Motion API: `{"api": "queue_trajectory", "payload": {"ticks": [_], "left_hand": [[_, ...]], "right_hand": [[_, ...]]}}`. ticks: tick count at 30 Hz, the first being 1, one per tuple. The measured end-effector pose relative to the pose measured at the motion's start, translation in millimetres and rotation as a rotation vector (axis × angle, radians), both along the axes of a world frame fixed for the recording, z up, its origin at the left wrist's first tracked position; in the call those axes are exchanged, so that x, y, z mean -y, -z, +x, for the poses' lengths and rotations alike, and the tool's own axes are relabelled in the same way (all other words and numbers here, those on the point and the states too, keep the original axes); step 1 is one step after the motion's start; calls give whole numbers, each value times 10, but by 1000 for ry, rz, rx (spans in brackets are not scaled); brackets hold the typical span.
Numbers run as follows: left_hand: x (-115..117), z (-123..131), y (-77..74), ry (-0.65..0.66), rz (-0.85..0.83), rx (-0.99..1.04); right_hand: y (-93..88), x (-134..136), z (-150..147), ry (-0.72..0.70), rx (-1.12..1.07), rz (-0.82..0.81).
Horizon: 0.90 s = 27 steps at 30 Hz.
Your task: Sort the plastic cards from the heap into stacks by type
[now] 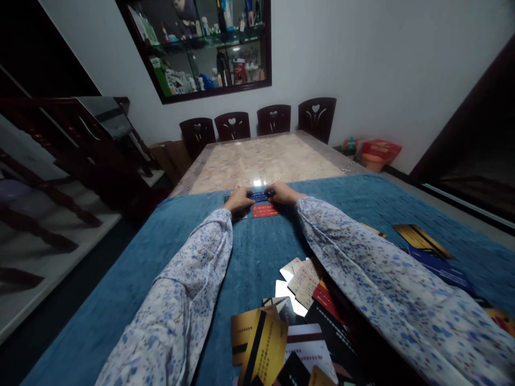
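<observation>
Both arms reach to the far edge of the blue cloth. There a dark blue card (259,197) lies flat, with my left hand (240,198) at its left end and my right hand (282,193) at its right end. Fingers and thumb of each hand are bent in and pinch the card's edges. Just below it a red card (264,211) with pale print lies flat. Part of at least one more card shows beneath my left hand, mostly hidden.
A loose pile of cards, with a gold card (265,348) on it, lies close to me. More cards, among them a gold striped card (423,240) and a blue card (438,266), lie beyond my right sleeve. Chairs (273,118) stand behind the table (257,155).
</observation>
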<state>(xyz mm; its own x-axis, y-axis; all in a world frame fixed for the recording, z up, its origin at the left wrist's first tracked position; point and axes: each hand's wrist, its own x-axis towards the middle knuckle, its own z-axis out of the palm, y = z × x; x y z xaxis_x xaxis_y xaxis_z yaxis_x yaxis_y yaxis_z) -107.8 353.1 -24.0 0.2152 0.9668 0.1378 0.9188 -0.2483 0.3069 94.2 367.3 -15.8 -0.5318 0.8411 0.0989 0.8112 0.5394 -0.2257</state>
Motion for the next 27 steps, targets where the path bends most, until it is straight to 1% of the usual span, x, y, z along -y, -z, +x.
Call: {"api": "queue_trajectory", "payload": {"ticks": [10, 16, 19, 23, 25, 27], "left_hand": [[25, 45, -99, -14, -58, -78], [49, 70, -110, -21, -64, -91], [86, 66, -137, -20, -37, -77], [243, 102, -228, -8, 55, -36], [397, 157, -262, 19, 93, -12], [611, 238, -260, 72, 105, 10]], "right_hand": [[82, -92, 56, 10, -43, -35], [78, -100, 86, 7, -81, -69], [68, -88, 82, 15, -116, -72], [3, -61, 129, 28, -150, -77], [-63, -29, 186, 33, -153, -80], [-143, 25, 259, 34, -148, -85]]}}
